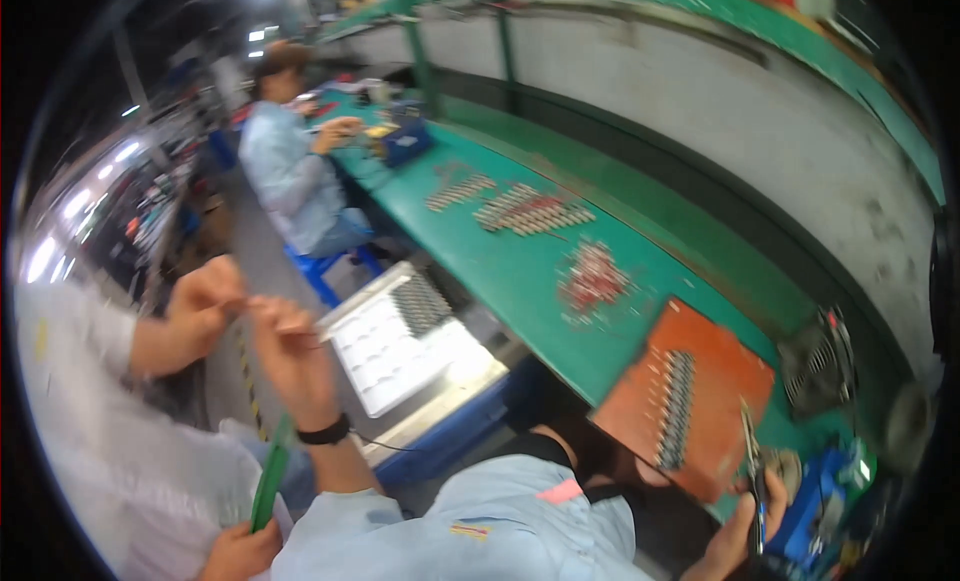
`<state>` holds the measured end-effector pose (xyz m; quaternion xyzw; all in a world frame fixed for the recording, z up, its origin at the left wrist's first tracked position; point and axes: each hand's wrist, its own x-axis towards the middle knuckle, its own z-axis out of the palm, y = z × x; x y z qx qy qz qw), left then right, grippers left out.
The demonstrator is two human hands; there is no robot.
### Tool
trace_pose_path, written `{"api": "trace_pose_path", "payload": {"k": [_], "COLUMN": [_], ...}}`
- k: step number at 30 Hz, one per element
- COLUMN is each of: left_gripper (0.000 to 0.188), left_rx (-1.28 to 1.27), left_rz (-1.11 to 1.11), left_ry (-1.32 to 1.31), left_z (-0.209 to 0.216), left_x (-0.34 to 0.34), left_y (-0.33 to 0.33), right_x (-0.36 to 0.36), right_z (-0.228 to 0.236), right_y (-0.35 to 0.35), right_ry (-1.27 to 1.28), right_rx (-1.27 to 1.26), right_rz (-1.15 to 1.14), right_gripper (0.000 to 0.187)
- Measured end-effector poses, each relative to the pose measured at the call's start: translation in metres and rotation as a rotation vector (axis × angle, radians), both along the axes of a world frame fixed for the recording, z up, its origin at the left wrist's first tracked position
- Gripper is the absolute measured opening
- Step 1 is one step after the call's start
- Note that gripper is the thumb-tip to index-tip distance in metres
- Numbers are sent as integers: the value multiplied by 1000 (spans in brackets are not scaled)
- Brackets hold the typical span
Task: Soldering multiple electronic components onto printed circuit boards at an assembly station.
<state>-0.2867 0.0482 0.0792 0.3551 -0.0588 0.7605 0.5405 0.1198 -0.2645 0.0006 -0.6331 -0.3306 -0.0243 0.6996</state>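
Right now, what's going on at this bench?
The left hand meets a co-worker's wristbanded hand over something too small to make out. The right hand appears to grip a flat green strip. The co-worker's other hand holds a thin metal tool beside an orange board carrying a row of small parts. A white compartment tray sits below the long green workbench. Another person in light blue is seated further along.
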Motion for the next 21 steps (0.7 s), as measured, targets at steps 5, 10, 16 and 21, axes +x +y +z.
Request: {"api": "trace_pose_path", "payload": {"k": [5,10,16,21], "left_gripper": [22,17,13,9], "left_rx": [-32,-39,-137,-211], "left_rz": [-133,-122,95,7], "left_ry": [-158,-87,276,1086], "left_z": [16,11,-24,-80], "left_x": [-8,7,19,137], "left_y": [-19,-6,15,-1], "right_x": [-9,-14,-15,-17], "right_z": [9,17,17,14], "right_y": [15,19,15,3], "right_ry": [59,105,89,37], "right_rx": [3,-3,-30,-86], "right_rz": [59,94,85,27], "right_gripper": [50,50,51,50]}}
